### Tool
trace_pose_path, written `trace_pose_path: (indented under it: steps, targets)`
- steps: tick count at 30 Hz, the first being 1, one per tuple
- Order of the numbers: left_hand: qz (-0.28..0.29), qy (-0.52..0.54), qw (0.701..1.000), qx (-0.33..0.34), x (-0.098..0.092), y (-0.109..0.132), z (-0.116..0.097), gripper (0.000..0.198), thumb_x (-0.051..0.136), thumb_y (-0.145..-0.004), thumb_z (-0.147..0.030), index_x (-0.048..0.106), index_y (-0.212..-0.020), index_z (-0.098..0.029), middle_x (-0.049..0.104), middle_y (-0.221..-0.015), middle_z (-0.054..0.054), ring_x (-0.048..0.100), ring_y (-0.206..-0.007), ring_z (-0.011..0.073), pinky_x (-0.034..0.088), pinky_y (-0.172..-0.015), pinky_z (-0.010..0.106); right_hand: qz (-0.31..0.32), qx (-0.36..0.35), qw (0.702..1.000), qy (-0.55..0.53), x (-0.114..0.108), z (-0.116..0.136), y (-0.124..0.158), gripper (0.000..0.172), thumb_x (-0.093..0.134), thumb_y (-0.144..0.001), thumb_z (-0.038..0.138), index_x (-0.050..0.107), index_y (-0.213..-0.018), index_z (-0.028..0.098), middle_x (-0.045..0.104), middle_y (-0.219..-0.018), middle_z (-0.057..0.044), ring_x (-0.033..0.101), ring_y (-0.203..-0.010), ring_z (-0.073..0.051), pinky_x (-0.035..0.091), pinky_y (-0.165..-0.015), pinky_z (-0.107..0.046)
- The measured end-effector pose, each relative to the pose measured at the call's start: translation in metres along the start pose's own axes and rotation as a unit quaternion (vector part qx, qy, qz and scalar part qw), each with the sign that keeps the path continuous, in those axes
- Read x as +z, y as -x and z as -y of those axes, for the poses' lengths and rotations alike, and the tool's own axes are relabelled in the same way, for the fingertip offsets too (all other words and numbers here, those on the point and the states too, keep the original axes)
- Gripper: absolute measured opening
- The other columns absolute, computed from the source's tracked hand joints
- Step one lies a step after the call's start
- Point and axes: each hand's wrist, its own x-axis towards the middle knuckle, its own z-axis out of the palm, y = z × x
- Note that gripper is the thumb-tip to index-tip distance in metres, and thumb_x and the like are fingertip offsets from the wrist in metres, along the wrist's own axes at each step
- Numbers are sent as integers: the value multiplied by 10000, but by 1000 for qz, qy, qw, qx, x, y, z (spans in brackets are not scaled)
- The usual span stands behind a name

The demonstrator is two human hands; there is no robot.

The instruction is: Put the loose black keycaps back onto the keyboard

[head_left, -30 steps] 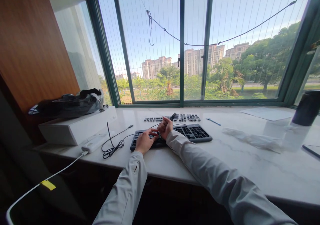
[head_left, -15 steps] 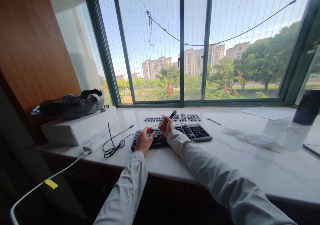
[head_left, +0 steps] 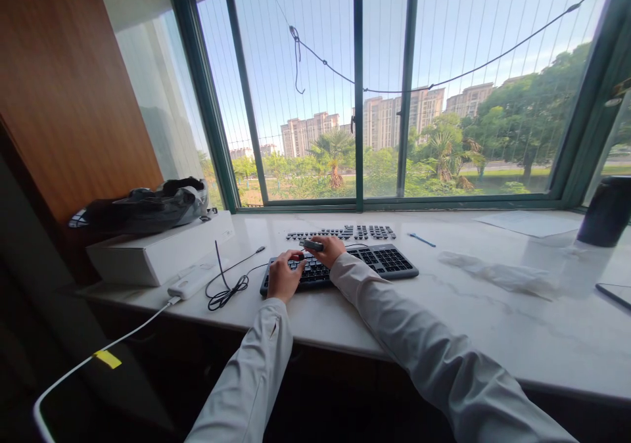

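Note:
A black keyboard [head_left: 394,261] lies on the white countertop with several of its keys bare or dark. Over its left part, my left hand [head_left: 284,277] pinches a small black piece that looks like a keycap [head_left: 302,257]. My right hand [head_left: 329,250] is closed around a short, dark, flat-ended tool [head_left: 311,244]; it points left, just above the left hand's fingertips. The tool's exact kind is too small to tell. Loose black keycaps [head_left: 377,232] stand in rows behind the keyboard.
A coiled black cable [head_left: 227,296] and a white power strip [head_left: 185,285] lie to the left, near a white box [head_left: 152,257] with a dark bag on it. Rightward are a blue stick [head_left: 422,239], a crumpled plastic bag [head_left: 497,275], paper [head_left: 530,223] and a dark cylinder [head_left: 605,211].
My right hand has turned over and lowered, so its tool swings from pointing up and right to pointing left near my left fingers. The left hand stays almost in place.

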Motion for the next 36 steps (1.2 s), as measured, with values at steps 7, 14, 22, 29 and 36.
trace_pose_path:
  steps: [7,14,22,29,36]
  targets:
    - [-22,-22,1000,-2,3,-1,5,203,619,-807,-251,679,-997,-209,677,-930,39,633,-872,191,479,-837,314,42,-21,999,9,9,-5,0,362,577,-806,589,733,-937,289,732,-815,-23,670,-801,-207,417,-649,-251]
    - [-21,-7,1000,1,7,-2,9,224,606,-811,-227,681,-1021,-202,673,-1003,51,632,-890,183,504,-794,289,44,-29,999,-6,12,-6,0,338,583,-815,560,726,-884,262,731,-821,-21,657,-770,-180,405,-642,-243]
    - [-7,20,999,-40,6,-1,9,358,593,-840,-211,590,-1196,-248,686,-1056,34,586,-609,113,504,-785,311,29,-36,999,-18,11,-4,0,405,611,-768,625,713,-1030,334,736,-838,-10,673,-826,-205,427,-692,-257]
    - [-6,39,998,-46,7,-1,10,371,572,-856,-192,574,-1220,-264,686,-1078,42,623,-640,121,506,-796,311,26,-22,999,-24,15,-8,-2,357,634,-761,603,734,-941,312,732,-804,-8,668,-787,-191,425,-667,-253]
    - [-5,49,998,-38,6,-1,9,345,560,-867,-188,579,-1204,-259,680,-1083,42,638,-692,124,509,-807,306,19,-24,999,-26,16,-9,-2,373,659,-735,605,736,-931,297,729,-808,-19,672,-782,-209,430,-666,-282]
